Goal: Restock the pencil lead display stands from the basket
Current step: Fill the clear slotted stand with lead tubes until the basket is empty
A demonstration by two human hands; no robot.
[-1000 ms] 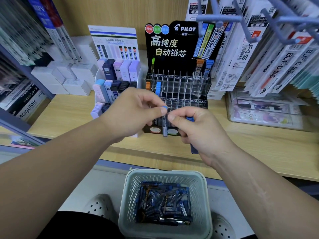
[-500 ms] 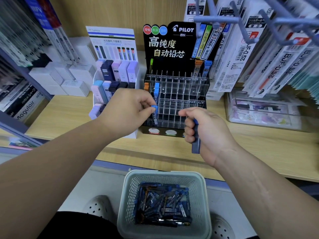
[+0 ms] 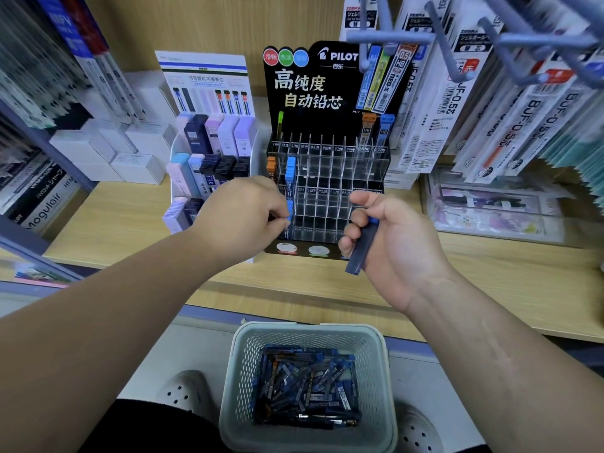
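At the shelf's left edge, dark boxes [image 3: 42, 207] read "Mogulair". Next along, a white stand [image 3: 209, 165] of pastel lead cases looks well filled, and some of the cases are marked "0.5 HB".

The left hand [image 3: 248, 214] pinches a blue-capped tube [image 3: 289, 212] at the front-left corner of the Pilot stand [image 3: 330, 178]. I judge it is being seated in a slot there. The stand's black card reads "PILOT" and "高纯度 自动铅芯", and its slot tags read "0.5 HB" and "0.7 HB". Most of its clear slots show nothing in them, with only a few tubes along the left side and the back row.

The right hand [image 3: 389, 243] is curled round a dark tube [image 3: 361, 248] near the shelf's front edge. Hanging packs [image 3: 464, 103] on the right read "BUF-0.5".

Below the shelf, the basket [image 3: 307, 331] holds a deep pile of tubes, so restocking looks barely begun.
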